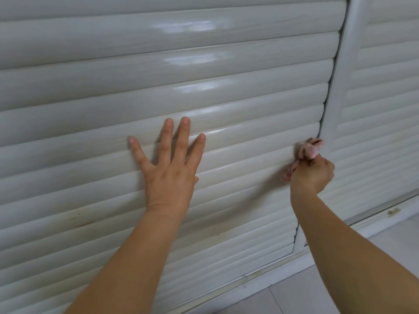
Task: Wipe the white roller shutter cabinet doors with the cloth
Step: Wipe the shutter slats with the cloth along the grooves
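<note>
cloth (pixel 308 148) mostly hidden in fist

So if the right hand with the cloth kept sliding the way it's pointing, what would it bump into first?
Most likely the white vertical frame post between the two shutter doors. The right hand grips the pink cloth at the slats' right end, and the cloth looks nearly against it already.

Head view, close on the shutter door (pixel 181 91)

I look forward and slightly down from arm's reach, tilted, with the floor (pixel 362 279) at lower right.

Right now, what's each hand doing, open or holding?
Left hand: open, fingers spread flat on the shutter door.
Right hand: gripping the pink cloth at the door's right edge.
</note>
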